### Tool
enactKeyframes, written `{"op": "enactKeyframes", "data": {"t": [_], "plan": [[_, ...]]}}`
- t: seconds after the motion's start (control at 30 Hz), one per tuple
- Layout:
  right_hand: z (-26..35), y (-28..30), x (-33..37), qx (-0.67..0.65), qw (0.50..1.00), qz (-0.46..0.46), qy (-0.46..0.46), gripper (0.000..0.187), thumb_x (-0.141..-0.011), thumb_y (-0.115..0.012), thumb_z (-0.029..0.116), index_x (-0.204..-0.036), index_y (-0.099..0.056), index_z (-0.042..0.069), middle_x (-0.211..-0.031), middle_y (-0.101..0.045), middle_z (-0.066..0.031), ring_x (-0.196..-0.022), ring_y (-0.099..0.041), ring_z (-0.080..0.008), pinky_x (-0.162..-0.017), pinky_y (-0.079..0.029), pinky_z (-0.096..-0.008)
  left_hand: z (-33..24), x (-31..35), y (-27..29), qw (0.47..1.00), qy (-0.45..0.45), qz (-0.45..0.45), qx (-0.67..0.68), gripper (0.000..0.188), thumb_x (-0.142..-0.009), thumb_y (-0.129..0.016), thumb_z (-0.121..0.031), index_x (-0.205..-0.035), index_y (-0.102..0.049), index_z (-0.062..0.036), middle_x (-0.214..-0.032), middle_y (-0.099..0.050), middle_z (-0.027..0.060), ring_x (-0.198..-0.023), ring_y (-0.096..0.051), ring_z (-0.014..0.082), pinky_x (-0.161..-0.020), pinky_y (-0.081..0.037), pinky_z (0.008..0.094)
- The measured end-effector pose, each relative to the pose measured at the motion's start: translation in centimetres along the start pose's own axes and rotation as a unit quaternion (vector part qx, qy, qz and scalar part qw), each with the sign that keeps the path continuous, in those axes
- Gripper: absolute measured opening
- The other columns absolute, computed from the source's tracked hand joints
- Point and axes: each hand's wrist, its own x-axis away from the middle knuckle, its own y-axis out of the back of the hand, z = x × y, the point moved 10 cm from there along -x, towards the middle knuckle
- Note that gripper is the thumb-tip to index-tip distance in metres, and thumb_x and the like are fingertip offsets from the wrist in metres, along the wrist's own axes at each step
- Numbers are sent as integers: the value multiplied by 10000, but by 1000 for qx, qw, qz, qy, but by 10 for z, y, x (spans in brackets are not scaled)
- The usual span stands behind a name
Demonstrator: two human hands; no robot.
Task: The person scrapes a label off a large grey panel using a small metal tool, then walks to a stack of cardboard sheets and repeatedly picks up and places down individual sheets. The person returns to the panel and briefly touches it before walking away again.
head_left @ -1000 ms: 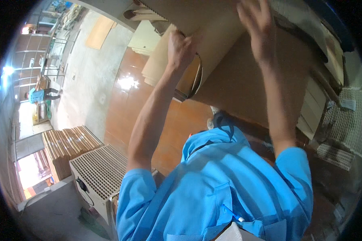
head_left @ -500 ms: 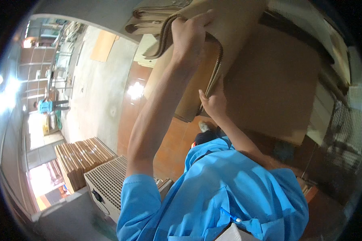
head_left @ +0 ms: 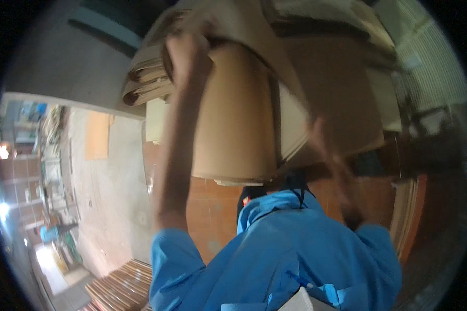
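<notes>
My left hand [head_left: 188, 56], somewhat blurred, is closed on the edge of brown cardboard sheets [head_left: 238, 23] that curl up in front of me. To its right, my right hand [head_left: 323, 139] is at the near corner of the same lifted sheets; it is smeared by motion, but its fingers seem closed round the edge. Between my arms lies a stack of tan cardboard [head_left: 236, 114], its near end facing me. A pale sheet [head_left: 291, 119] shows beside it, under the lifted edge. Large brown cardboard [head_left: 342, 98] spreads beyond my right hand.
Folded brown sheets [head_left: 149, 83] are piled left of my left hand. Bundled boards [head_left: 120, 285] stand at the lower left. A tan board [head_left: 97, 136] lies on the grey floor, and a person in blue [head_left: 50, 234] is far left. Upright panels [head_left: 407, 217] are at my right.
The view has turned. My right hand has moved away to the right from my left with the sheets' edge, and more of the tan stack and a pale sheet now show underneath.
</notes>
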Motion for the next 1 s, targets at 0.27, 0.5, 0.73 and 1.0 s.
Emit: {"op": "enactKeyframes", "data": {"t": [0.27,0.5,0.73,1.0], "plan": [[230,270,27,28,939,-250,236,307,-903,-708,203,-1103,-691,-29,-917,-722,-183,-754,-653,-279,-724,-535,-374,147,-36,176,932,110,-139,317,207,-898,-653,-102,-1054,-717,18,-1043,-716,133,-949,-687,241,-852,-568,360],[370,235,230,142,855,-276,416,292,-870,-722,111,-1130,-658,-4,-915,-699,-202,-772,-702,-332,-669,-559,-386,238,99,378,907,142,-204,341,230,-891,-699,-139,-1043,-721,32,-986,-709,106,-896,-670,187,-787,-557,322],[372,104,396,122,819,-210,520,364,-745,-714,-16,-1102,-649,-50,-856,-685,-182,-679,-699,-318,-557,-550,-392,247,321,496,875,234,-225,359,268,-884,-745,-177,-1033,-725,45,-929,-702,80,-843,-653,132,-722,-545,284],[369,-85,546,202,841,-111,490,127,-675,-625,-30,-694,-532,54,-634,-518,-125,-505,-539,-277,-430,-413,-403,282,507,504,838,345,-138,401,257,-855,-725,-143,-1028,-709,46,-965,-714,82,-917,-648,173,-845,-502,317]]}}
